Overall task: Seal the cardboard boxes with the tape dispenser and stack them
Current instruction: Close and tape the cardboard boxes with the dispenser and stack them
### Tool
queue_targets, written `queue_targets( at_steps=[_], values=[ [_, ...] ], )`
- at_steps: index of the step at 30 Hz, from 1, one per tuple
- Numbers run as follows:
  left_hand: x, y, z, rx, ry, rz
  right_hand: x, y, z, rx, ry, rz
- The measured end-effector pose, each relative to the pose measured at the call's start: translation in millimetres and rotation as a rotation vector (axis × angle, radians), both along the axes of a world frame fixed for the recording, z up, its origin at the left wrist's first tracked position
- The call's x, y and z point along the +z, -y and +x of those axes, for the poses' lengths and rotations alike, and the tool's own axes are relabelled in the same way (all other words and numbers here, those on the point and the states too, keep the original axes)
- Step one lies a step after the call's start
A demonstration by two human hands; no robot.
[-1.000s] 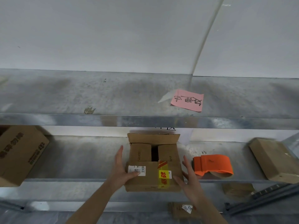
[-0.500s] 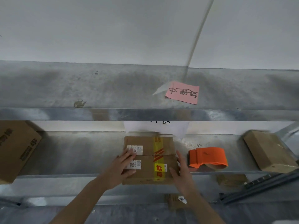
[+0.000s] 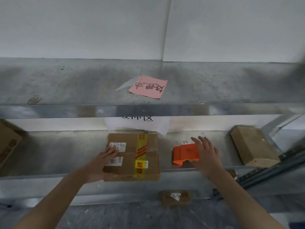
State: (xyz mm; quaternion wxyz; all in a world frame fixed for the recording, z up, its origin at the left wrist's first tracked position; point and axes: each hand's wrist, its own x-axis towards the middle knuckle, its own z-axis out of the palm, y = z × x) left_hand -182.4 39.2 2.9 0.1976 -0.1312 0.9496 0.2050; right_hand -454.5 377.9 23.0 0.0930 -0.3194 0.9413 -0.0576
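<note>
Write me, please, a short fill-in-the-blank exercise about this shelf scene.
1. The left hand lies flat on a cardboard box that bears a strip of ____ tape.
2. The right hand, fingers spread, is over the ____ tape dispenser.
3. On the upper shelf lies a ____ note with handwriting.

Missing words: yellow; orange; pink.

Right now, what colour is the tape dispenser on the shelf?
The tape dispenser is orange; the head view shows it best.
</note>
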Motion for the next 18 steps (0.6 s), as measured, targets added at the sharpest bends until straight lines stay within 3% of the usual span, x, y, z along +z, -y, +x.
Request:
queue_targets(
  at_steps=[4, 9, 13, 18],
  values=[
    [8, -9, -3, 0.015, 0.117, -0.059, -14, -7, -40, 0.058, 0.2, 0.077],
    [0, -11, 3, 0.134, -0.02, 0.078, -15, -12, -53, 0.139, 0.267, 0.032],
    [-3, -13, 6, 0.162, -0.063, 0.08, -15, -34, -48, 0.167, 0.435, -0.011],
    [-5, -14, 8, 0.2, -0.096, 0.115, -21, -39, -43, 0.105, 0.357, -0.083]
  ],
)
